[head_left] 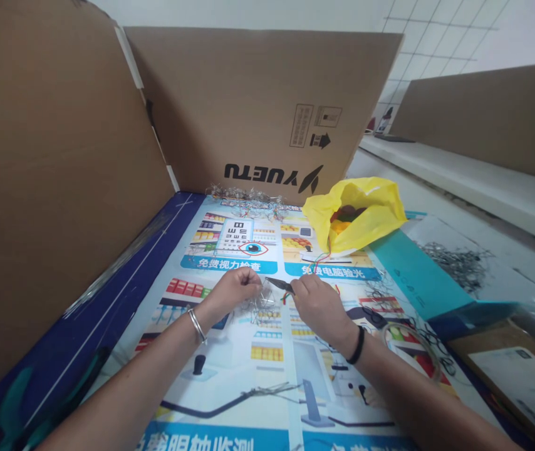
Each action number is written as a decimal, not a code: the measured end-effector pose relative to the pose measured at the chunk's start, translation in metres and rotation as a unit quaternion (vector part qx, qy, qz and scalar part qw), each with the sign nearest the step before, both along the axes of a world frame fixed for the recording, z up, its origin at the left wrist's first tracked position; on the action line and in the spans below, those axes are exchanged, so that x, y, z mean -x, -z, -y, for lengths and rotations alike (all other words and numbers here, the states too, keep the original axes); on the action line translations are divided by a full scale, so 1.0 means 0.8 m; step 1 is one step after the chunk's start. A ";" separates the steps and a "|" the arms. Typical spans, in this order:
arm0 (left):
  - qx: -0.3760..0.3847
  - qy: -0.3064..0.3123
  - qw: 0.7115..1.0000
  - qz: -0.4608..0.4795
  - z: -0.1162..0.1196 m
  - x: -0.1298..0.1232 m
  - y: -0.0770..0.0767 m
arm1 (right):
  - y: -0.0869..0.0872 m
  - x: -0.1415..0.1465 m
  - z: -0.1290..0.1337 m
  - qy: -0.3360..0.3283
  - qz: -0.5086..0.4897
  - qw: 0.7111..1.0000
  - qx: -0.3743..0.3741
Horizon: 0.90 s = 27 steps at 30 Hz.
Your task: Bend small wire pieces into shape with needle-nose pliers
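Observation:
My left hand [239, 289] is pinched closed around thin silvery wire, above a loose tangle of wire [262, 308] on the printed sheet. In my right hand [320, 307] is a dark, pointed tool that looks like needle-nose pliers [280, 285]; its handles are hidden in my fist. The tip points left toward the fingers of my left hand, with a small gap between. Short red and green strands [285, 298] show just below the tool.
A yellow plastic bag [375, 216] gapes open at the back right. Cardboard panels [230, 100] wall the back and left. Dark wire loops [441, 357] and a clear ring [430, 351] lie right. Wire bundles [270, 389] lie in front; teal-handled scissors [14, 407] lie front left.

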<state>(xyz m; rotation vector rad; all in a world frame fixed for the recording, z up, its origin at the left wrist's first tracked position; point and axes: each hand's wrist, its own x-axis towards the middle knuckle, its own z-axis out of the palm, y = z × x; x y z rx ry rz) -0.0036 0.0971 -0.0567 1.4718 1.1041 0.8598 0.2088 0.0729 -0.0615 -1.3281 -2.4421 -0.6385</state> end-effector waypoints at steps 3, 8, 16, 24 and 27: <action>-0.010 -0.011 1.000 0.001 0.000 -0.001 0.001 | -0.001 -0.001 0.001 -0.001 0.014 1.000 -0.016; -0.037 -0.039 0.999 -0.011 0.002 -0.006 0.001 | -0.004 0.003 0.006 0.005 0.044 0.999 -0.032; -0.006 -0.064 0.997 -0.035 0.003 -0.010 0.003 | -0.007 0.010 0.010 0.020 0.064 0.997 -0.036; -0.014 -0.059 0.997 -0.040 0.001 -0.008 0.006 | -0.003 0.009 0.010 0.016 0.049 0.999 -0.013; -0.023 -0.056 0.997 -0.038 0.001 -0.008 0.008 | -0.002 0.008 0.010 0.014 0.036 0.999 -0.007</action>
